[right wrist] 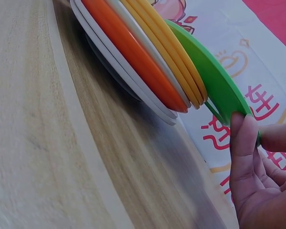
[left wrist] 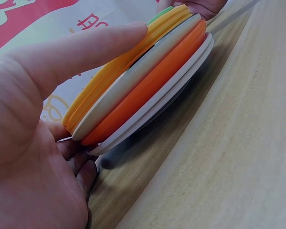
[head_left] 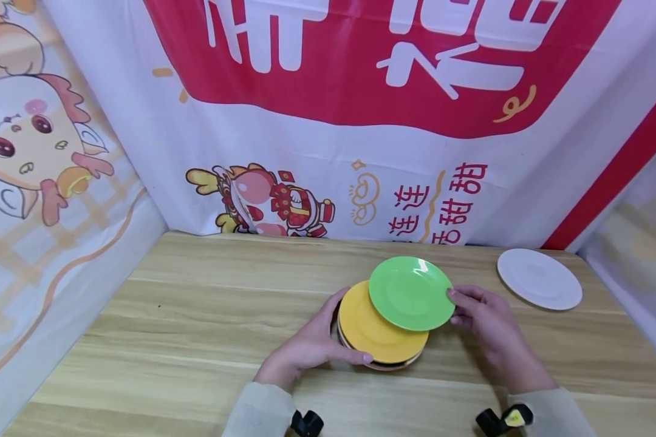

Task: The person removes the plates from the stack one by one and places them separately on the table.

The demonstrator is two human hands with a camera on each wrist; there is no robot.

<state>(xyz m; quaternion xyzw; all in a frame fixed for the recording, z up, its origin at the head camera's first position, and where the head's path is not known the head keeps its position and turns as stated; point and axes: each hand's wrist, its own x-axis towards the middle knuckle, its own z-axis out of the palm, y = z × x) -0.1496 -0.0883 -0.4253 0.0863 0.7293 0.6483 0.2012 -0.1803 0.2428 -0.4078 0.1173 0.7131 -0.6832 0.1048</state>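
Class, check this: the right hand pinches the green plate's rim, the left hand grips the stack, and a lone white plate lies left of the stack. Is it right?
The side is wrong: the lone white plate lies right of the stack, as the head view shows. The right hand does pinch the green plate, and the left hand grips the stack.

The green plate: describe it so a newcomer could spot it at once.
On the wooden table, find the stack of plates gripped by the left hand. The green plate overlaps the top yellow plate, its edge pinched by the right hand. Its green sets it apart from the yellow below and the separate white plate.
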